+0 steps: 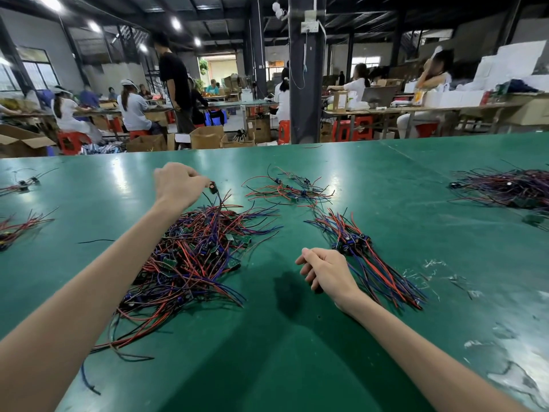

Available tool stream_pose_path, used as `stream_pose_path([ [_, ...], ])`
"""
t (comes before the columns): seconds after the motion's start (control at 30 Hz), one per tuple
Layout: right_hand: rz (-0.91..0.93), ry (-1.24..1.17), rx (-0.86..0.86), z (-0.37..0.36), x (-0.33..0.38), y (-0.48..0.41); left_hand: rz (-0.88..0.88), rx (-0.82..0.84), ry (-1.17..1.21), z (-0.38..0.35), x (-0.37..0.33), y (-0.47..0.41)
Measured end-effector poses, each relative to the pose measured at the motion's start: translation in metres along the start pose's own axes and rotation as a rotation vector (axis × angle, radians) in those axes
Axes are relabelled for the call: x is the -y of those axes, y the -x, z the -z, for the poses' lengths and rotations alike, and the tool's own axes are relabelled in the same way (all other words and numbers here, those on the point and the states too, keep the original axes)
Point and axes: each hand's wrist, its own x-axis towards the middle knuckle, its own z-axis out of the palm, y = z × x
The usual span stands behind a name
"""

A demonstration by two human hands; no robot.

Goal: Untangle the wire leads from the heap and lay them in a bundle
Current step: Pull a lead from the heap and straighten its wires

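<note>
Above the far edge of the heap, my left hand pinches one lead by its black end to draw it free, while my right hand waits right of the heap, loosely curled and empty.

Green table underfoot of view, glossy. Dark pillar at 12 o'clock. Red stools at 1. Cardboard boxes at 11. Seated workers at 10; standing person in black beside them. White boxes at 2.

Lead between left-hand fingers, above the heap
</note>
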Motion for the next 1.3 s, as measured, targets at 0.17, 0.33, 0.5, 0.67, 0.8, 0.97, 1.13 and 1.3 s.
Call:
stream_pose_path([
  [0.17,0.003,0.008,0.004,0.001,0.001,0.001,-0.037,-0.190,0.060,-0.003,-0.013,0.003],
  [0.33,0.017,0.005,0.022,0.001,0.002,0.000,-0.179,-0.164,0.247,0.004,-0.035,0.013],
  [0.5,-0.045,-0.243,0.097,0.006,0.009,0.001,-0.319,0.194,0.342,-0.030,-0.051,0.082],
  [0.67,-0.152,-0.457,0.024,0.010,0.015,0.000,-0.320,0.417,0.340,-0.081,-0.042,0.146],
  [0.8,-0.125,-0.433,0.040,0.014,0.017,0.000,-0.188,0.591,0.394,-0.094,-0.033,0.160],
  [0.97,-0.109,-0.484,0.139,0.015,0.021,0.002,0.224,0.630,0.779,-0.094,-0.022,0.159],
  [1.13,-0.147,-0.525,0.301,0.015,0.022,0.008,0.366,0.585,1.034,-0.094,-0.019,0.153],
  [1.3,-0.210,-0.501,0.414,0.007,0.021,0.014,0.370,0.640,1.157,-0.090,-0.015,0.150],
])
